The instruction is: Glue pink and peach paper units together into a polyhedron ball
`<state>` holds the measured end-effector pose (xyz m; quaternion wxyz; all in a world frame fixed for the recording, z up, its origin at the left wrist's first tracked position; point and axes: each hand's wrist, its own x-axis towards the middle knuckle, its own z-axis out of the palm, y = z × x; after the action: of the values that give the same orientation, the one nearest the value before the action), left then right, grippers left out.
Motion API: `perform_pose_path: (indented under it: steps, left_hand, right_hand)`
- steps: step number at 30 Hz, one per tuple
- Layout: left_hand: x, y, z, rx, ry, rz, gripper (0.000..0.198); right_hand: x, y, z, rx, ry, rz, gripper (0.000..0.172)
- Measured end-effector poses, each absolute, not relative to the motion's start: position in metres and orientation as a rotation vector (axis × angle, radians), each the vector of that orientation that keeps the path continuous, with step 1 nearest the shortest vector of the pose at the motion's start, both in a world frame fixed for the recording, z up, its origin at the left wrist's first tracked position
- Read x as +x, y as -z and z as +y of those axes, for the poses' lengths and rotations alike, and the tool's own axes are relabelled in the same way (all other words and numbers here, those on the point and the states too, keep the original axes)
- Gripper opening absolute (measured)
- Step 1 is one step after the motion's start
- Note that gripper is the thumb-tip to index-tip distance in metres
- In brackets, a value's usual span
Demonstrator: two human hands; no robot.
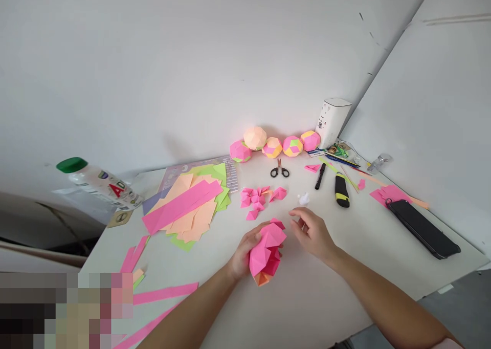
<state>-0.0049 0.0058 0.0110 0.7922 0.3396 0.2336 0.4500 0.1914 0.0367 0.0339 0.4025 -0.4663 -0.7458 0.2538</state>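
My left hand (243, 249) is closed around a hollow paper ball (266, 246) folded from pink pieces, with an orange piece at its lower end. A gap in its side shows the pink inside. Just right of the ball, my right hand (311, 231) hovers with bent fingers somewhat apart and nothing visible in them. Beyond both hands, several small folded pink paper pieces (256, 198) lie in a loose group. A small white crumpled-looking thing (304, 199) rests behind my right hand.
Finished paper balls (293, 146) line the wall behind scissors (280, 169). Left are stacked paper sheets (192, 205), pink strips (164, 292) and a tilted white bottle (103, 185). Right are a black marker (320, 176), a black-and-yellow cutter (341, 189), a phone (422, 228) and a white container (333, 123).
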Motion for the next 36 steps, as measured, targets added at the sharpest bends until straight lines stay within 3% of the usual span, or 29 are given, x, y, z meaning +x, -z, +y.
perform_pose_path:
  steps: [4, 8, 22, 30, 36]
  left_hand:
    - [-0.004, -0.012, 0.005, 0.744, -0.938, 0.496, 0.046]
    - [-0.003, -0.014, 0.005, 0.771, -0.912, 0.478, 0.048]
    - [-0.004, -0.016, 0.006, 0.807, -0.901, 0.494, 0.048]
    - [-0.004, -0.011, 0.006, 0.681, -0.982, 0.549, 0.049]
    - [-0.002, -0.007, 0.009, 0.56, -1.043, 0.581, 0.044]
  right_hand:
    - [0.185, -0.027, 0.036, -1.314, -1.109, -1.795, 0.023]
    - [0.183, -0.019, 0.038, -1.335, -1.289, -1.684, 0.03]
    - [0.181, -0.018, 0.039, -1.287, -1.439, -1.499, 0.031]
    - [0.194, -0.037, 0.042, -1.15, -1.153, -1.333, 0.022]
    - [0.19, -0.046, 0.032, -1.046, -1.401, -1.407, 0.02]
